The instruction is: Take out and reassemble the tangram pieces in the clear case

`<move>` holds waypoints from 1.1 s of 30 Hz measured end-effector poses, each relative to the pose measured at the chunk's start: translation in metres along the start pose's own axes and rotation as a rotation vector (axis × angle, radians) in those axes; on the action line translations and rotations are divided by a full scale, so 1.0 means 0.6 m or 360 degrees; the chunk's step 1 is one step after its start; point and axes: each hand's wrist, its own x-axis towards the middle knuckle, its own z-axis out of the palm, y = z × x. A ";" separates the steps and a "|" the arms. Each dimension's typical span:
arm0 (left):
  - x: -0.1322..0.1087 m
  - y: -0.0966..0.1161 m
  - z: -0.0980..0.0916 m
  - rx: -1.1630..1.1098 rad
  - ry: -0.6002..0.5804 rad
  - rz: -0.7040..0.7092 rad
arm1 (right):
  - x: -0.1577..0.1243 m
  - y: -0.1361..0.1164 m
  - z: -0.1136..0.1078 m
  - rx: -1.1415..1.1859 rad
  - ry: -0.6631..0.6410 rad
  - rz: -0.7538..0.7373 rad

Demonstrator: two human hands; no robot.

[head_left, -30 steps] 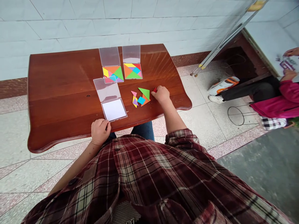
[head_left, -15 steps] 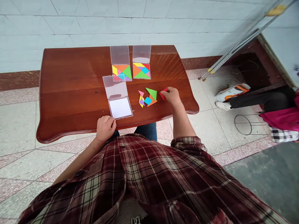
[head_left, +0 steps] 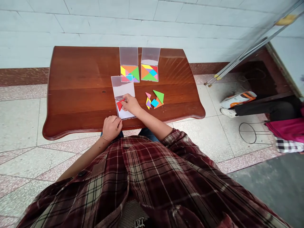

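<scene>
Here, right hand fingertips pinched on the red triangle, held over the near left corner of the open clear case. Left hand curled loosely shut at the table edge, knuckles just touching the case's near corner, holding nothing that shows. To do well: best to brace the case, lower the triangle flat, slide its long edge snug against the case wall, then let go. Just right of the case, loose pieces in a small pile; farther back, two filled cases, lids up.
</scene>
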 end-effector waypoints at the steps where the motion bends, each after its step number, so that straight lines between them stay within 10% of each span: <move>1: 0.000 0.000 0.000 0.0000 -0.0003 0.0000 | -0.003 0.002 -0.004 -0.0188 0.0020 -0.0071; 11: -0.002 0.000 0.002 0.0032 0.0038 0.0046 | -0.019 0.014 -0.007 -0.1210 -0.0129 -0.0590; 33: -0.002 -0.001 0.001 -0.0004 0.0022 0.0008 | 0.002 0.019 -0.023 -0.0961 -0.0027 -0.0558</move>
